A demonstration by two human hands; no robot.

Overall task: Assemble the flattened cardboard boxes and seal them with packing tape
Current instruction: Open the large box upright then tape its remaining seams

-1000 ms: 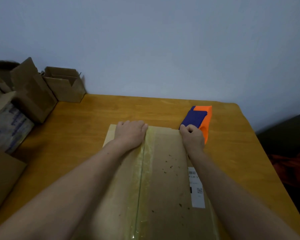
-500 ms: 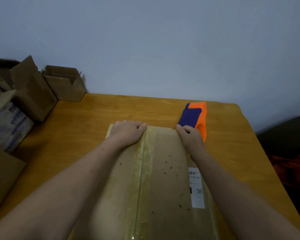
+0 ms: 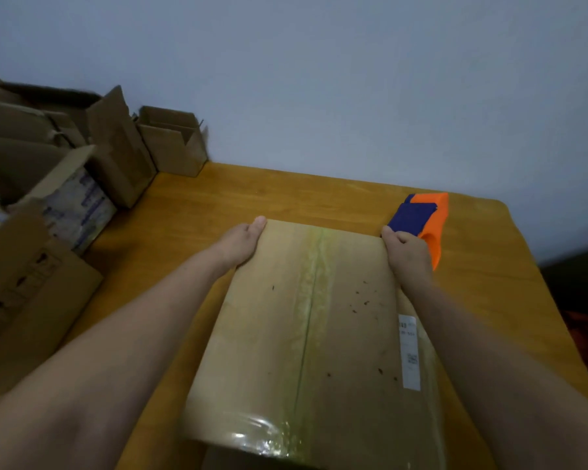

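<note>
The taped box (image 3: 306,327) lies mid-counter (image 3: 286,198); the tape dispenser (image 3: 433,212) sits at its two o'clock, open boxes (image 3: 174,147) at ten o'clock.

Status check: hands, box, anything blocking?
Left hand grips taped box at far-left corner; right hand at far-right corner. Tape dispenser sits just behind right hand.

Single view, head-worn, wide-angle. Looks forward and down across wooden tabletop (image 3: 319,195), facing pale wall (image 3: 353,79) behind far edge. Close range: both forearms enter from bottom corners, left hand (image 3: 240,240) and right hand (image 3: 406,254) sit mid-frame, cardboard box (image 3: 302,334) fills lower centre. Camera rolled: far tabletop edge slopes down toward right.
</note>
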